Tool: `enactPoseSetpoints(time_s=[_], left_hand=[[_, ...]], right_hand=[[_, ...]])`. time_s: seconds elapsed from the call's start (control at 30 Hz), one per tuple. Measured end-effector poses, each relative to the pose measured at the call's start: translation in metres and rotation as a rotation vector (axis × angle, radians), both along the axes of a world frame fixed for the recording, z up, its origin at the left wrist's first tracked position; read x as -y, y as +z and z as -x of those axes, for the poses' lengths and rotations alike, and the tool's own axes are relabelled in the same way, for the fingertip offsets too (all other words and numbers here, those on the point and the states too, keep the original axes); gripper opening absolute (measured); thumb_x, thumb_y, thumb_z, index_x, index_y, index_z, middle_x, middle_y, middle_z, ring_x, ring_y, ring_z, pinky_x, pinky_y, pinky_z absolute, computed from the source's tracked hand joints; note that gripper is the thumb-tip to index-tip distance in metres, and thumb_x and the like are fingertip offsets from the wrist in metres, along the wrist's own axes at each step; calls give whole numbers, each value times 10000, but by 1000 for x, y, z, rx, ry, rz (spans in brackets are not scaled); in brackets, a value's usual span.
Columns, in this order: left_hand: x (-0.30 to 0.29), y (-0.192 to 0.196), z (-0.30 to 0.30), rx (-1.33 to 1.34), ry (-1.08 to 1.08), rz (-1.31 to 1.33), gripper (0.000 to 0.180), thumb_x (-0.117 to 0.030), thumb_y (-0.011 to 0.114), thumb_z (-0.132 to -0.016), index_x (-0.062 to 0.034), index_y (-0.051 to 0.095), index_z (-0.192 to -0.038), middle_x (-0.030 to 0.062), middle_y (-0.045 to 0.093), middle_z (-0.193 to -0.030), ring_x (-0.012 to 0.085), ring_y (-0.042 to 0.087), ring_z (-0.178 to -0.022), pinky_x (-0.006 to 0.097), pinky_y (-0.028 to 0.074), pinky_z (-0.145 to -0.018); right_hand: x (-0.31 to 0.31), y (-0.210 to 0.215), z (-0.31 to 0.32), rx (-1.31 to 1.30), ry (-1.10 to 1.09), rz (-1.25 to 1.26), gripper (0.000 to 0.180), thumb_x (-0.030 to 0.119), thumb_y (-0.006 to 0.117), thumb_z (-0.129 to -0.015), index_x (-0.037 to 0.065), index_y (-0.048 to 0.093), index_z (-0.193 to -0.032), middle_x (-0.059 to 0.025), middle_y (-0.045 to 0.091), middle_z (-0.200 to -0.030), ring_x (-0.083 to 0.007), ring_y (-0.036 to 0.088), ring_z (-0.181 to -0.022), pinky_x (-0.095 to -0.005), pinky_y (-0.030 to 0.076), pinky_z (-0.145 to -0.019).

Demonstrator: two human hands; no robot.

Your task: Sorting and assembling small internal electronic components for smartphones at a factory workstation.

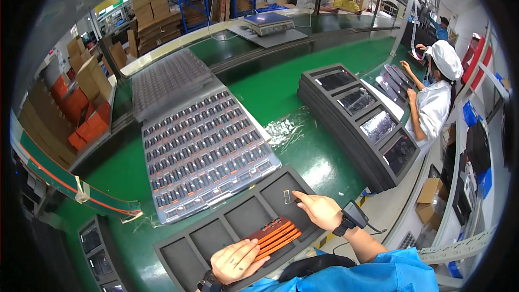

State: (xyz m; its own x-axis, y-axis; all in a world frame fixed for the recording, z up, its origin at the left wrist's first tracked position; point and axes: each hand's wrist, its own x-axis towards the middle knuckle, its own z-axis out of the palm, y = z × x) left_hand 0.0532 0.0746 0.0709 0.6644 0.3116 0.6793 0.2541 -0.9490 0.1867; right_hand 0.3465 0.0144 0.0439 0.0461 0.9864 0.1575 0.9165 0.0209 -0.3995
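My left hand (pixel 236 261) is closed on the near end of a stack of orange-edged phone housings (pixel 273 238), tilted over a black foam tray (pixel 248 194) with square compartments. My right hand (pixel 320 212) is over the tray's right compartment, with its index finger and thumb brought close together. A small dark bit shows at those fingertips, too small to name. Right beside them is a small pale frame, like a SIM card tray (pixel 287 197); whether it is touched cannot be made out. Beyond the foam tray lies a clear plastic blister tray (pixel 216 201) filled with rows of small dark, orange-tipped parts.
A stack of black foam trays (pixel 346 130) holding dark screens stands at the right. Another foam tray (pixel 100 254) sits lower left. Crumpled clear film (pixel 285 131) lies on the green table (pixel 259 84). A co-worker in a white cap (pixel 446 60) works at the right; a scale (pixel 268 23) stands behind.
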Motion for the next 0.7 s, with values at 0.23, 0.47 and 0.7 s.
enactPoseSetpoints(time_s=[0.23, 0.47, 0.7], left_hand=[[0, -16, 5, -23, -3, 52, 364, -317, 888, -689, -100, 715, -925, 38, 728, -1005, 175, 712, -874, 262, 587, -754], [0, -8, 2, -11, -14, 75, 389, -258, 912, -635, -69, 706, -905, 73, 730, -944, 207, 723, -851, 295, 595, -754], [-2, -12, 0, 8, -13, 75, 391, -252, 911, -640, -64, 712, -920, 81, 730, -963, 212, 726, -853, 295, 592, -752]], right_hand=[[9, 10, -7, -386, -12, 227, 607, 84, 619, -931, 98, 359, -1479, -178, 692, -887, -327, 707, -853, -390, 561, -751], [21, 19, -7, -858, -113, 357, 607, 73, 611, -952, 79, 336, -1493, -87, 736, -829, -140, 724, -804, -280, 545, -751], [17, 3, -17, -1362, -153, 369, 478, 170, 618, -977, 77, 456, -1417, -97, 738, -868, -89, 612, -615, -191, 438, -571]])
